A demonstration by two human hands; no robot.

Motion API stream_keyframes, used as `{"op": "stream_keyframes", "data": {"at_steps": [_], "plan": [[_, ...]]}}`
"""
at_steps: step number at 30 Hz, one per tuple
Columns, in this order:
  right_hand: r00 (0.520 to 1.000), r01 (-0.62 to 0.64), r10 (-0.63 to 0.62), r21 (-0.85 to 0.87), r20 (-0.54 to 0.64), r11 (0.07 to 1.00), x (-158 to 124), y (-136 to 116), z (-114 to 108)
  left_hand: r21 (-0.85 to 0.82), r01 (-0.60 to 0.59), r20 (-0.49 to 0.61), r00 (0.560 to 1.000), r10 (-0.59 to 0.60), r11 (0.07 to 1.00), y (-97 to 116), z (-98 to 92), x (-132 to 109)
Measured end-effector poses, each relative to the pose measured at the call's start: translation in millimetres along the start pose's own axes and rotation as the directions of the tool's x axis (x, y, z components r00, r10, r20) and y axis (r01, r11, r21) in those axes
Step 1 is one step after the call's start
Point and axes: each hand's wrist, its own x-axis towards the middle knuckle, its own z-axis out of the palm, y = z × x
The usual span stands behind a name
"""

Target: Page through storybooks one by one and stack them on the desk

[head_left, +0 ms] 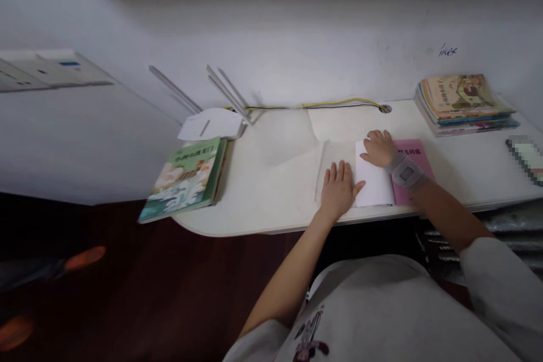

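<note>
My left hand (338,191) lies flat with its fingers spread, on a clear plastic sheet (333,153) at the left of a pink book (419,161). A white page or flap (374,185) covers the book's left part, and the left thumb reaches to its edge. At the upper part of that white page rests my right hand (379,148), fingers apart and slightly bent, pressing down on it. Its wrist wears a grey band and lies across the pink cover, hiding part of the printed title.
A white router (212,124) with antennas stands at the back left of the white desk (263,192). Green picture books (184,178) overhang the left edge. A book stack (462,102) and a blurred-out phone-like object (528,158) are at the right. A yellow cable (339,102) runs along the wall.
</note>
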Motion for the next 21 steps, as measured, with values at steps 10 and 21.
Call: {"op": "stream_keyframes", "data": {"at_steps": [10, 21], "plan": [[0.998, 0.050, -0.051, 0.055, 0.026, 0.997, 1, 4, 4, -0.028, -0.020, -0.045, 0.999, 0.019, 0.999, -1, 0.7, -2], [0.977, 0.065, 0.015, 0.367, -0.211, 0.928, -6, 21, 32, -0.103, -0.039, -0.043, 0.998, 0.034, 0.994, -7, -1.4, -7]]}}
